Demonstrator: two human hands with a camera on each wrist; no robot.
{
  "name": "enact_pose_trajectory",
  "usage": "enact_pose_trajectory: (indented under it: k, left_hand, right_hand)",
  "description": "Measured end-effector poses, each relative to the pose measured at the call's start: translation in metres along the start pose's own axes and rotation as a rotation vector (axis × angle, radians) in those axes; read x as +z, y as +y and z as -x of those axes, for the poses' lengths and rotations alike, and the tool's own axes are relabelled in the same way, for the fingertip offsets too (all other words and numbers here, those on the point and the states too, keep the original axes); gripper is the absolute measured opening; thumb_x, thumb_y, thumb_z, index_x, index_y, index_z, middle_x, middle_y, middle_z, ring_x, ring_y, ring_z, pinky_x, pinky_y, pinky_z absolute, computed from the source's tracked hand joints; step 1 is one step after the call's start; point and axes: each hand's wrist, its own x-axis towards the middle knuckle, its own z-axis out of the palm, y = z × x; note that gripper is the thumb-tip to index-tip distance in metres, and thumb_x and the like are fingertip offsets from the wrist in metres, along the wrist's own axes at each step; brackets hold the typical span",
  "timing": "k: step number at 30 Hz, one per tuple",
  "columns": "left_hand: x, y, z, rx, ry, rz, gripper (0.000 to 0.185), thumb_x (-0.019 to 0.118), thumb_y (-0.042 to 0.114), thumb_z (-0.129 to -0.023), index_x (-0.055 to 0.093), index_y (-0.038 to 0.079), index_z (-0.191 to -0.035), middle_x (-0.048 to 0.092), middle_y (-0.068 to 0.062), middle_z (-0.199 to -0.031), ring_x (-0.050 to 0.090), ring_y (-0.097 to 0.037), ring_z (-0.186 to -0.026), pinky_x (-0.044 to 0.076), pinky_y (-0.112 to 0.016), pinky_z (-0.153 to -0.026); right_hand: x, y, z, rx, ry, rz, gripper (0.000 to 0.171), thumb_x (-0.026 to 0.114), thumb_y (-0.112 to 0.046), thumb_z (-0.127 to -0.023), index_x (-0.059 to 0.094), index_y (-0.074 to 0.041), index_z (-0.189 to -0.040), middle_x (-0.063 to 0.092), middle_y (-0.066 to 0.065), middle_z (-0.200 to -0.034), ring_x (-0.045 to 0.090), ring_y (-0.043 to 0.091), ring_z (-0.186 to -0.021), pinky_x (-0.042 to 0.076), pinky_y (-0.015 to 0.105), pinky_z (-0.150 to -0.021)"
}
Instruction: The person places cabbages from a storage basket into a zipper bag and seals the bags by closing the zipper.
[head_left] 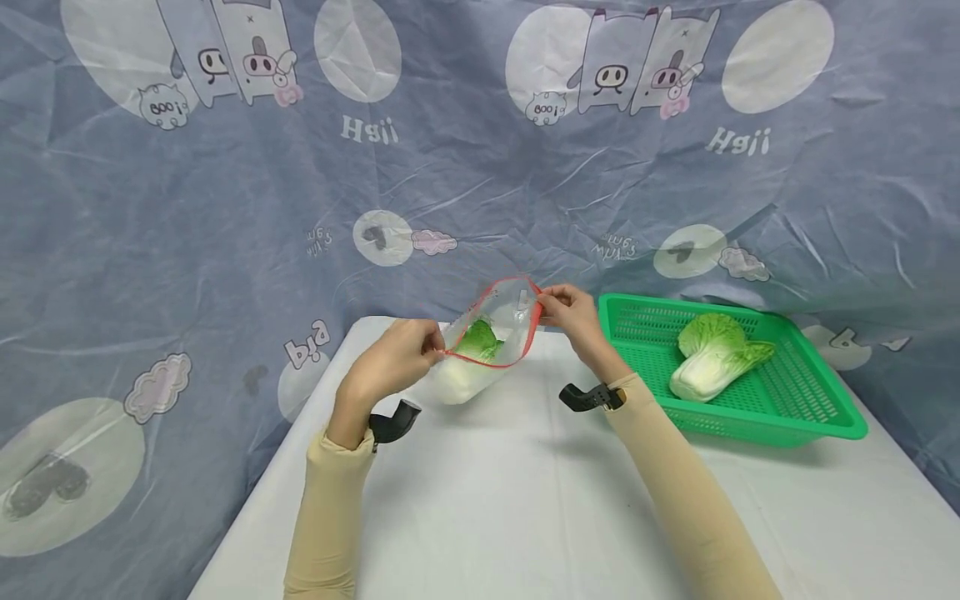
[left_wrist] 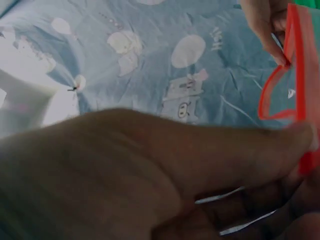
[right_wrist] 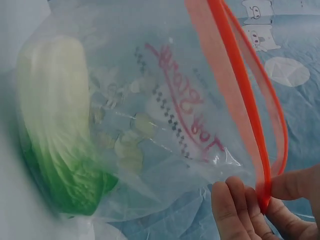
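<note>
A clear zip bag [head_left: 517,317] with a red-orange rim is held up by both hands, its mouth spread wide. Inside it lies a napa cabbage [right_wrist: 60,125], pale stem and green leaves showing through the plastic. My left hand [head_left: 397,358] pinches the left corner of the rim between thumb and fingers; the left wrist view shows the thumb on the red strip. At the opposite corner, my right hand [head_left: 573,317] pinches the strip, also seen close up in the right wrist view. Faded print marks the bag's side.
To the right stands a green plastic basket [head_left: 795,429] with another napa cabbage [head_left: 716,358] in it. Both are on a white table [head_left: 495,517]. A grey-blue patterned curtain [head_left: 465,175] hangs behind and along the sides.
</note>
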Motion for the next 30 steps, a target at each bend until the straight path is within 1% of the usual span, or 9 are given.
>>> enact_pose_trajectory:
  k: [2,5,10,14,18,23,26,28,30]
  left_hand:
    - [0.004,0.005,0.001,0.036,-0.12,-0.008,0.006,0.063,0.001,-0.086,0.065,0.006,-0.083,0.058,0.0,-0.073,0.048,-0.011,-0.063,0.042,-0.025,-0.06]
    - [0.014,0.012,0.0,0.079,-0.225,-0.033,0.01,0.064,0.0,-0.08,0.061,0.009,-0.078,0.056,0.002,-0.071,0.046,-0.009,-0.063,0.04,-0.023,-0.06]
    - [0.033,0.025,-0.005,0.109,-0.321,-0.086,0.014,0.065,0.0,-0.074,0.057,0.012,-0.072,0.053,0.004,-0.068,0.045,-0.009,-0.064,0.038,-0.021,-0.058]
    - [0.048,0.029,-0.012,0.109,-0.351,-0.089,0.02,0.072,0.012,-0.081,0.056,0.012,-0.069,0.05,0.006,-0.063,0.045,-0.009,-0.06,0.037,-0.021,-0.055]
    - [0.07,0.027,-0.029,0.096,-0.271,-0.035,0.037,0.071,0.026,-0.087,0.048,0.012,-0.061,0.04,0.006,-0.056,0.037,-0.007,-0.053,0.032,-0.021,-0.052]
    - [0.11,0.024,-0.057,0.087,-0.053,0.059,0.04,0.069,0.034,-0.088,0.046,0.013,-0.063,0.042,0.006,-0.057,0.039,-0.007,-0.052,0.032,-0.02,-0.051]
    - [0.129,0.024,-0.065,0.059,0.036,0.13,0.042,0.07,0.044,-0.086,0.049,0.012,-0.068,0.045,0.004,-0.059,0.04,-0.008,-0.052,0.033,-0.021,-0.049]
    - [0.137,0.024,-0.068,0.051,0.079,0.176,0.039,0.071,0.042,-0.086,0.05,0.012,-0.073,0.048,0.003,-0.062,0.042,-0.008,-0.053,0.034,-0.02,-0.049]
    - [0.141,0.025,-0.069,0.05,0.118,0.227,0.03,0.07,0.033,-0.087,0.052,0.011,-0.079,0.052,0.002,-0.066,0.046,-0.007,-0.056,0.038,-0.019,-0.05]
  right_hand:
    - [-0.004,0.004,0.003,0.01,0.002,0.008,0.027,0.06,-0.02,-0.096,0.057,0.0,-0.114,0.061,0.007,-0.095,0.068,0.011,-0.078,0.058,0.031,-0.076]
    - [-0.009,0.01,0.006,0.027,0.009,0.018,0.027,0.06,-0.019,-0.095,0.057,0.0,-0.115,0.06,0.007,-0.096,0.068,0.01,-0.077,0.058,0.028,-0.074]
    - [-0.016,0.02,0.011,0.05,0.033,0.052,0.029,0.061,-0.018,-0.095,0.059,0.001,-0.116,0.061,0.007,-0.097,0.066,0.009,-0.078,0.058,0.026,-0.073]
    - [-0.023,0.027,0.013,0.054,0.031,0.066,0.029,0.061,-0.018,-0.095,0.059,0.001,-0.117,0.062,0.007,-0.099,0.066,0.009,-0.081,0.058,0.029,-0.077]
    - [-0.029,0.031,0.015,0.041,0.036,0.092,0.03,0.062,-0.02,-0.095,0.059,0.0,-0.117,0.063,0.009,-0.102,0.067,0.01,-0.082,0.058,0.031,-0.078]
    - [-0.04,0.035,0.017,0.04,0.054,0.146,0.031,0.062,-0.021,-0.094,0.06,0.0,-0.116,0.064,0.01,-0.103,0.066,0.008,-0.08,0.058,0.028,-0.075]
    - [-0.045,0.037,0.019,0.055,0.046,0.149,0.03,0.062,-0.021,-0.094,0.059,0.0,-0.116,0.063,0.009,-0.101,0.065,0.007,-0.08,0.058,0.03,-0.076]
    - [-0.047,0.039,0.02,0.061,0.032,0.142,0.031,0.063,-0.02,-0.094,0.059,0.001,-0.116,0.063,0.008,-0.1,0.065,0.008,-0.081,0.058,0.034,-0.079]
    - [-0.051,0.04,0.02,0.057,0.013,0.139,0.032,0.063,-0.02,-0.094,0.059,0.002,-0.117,0.063,0.009,-0.101,0.065,0.008,-0.082,0.058,0.036,-0.08]
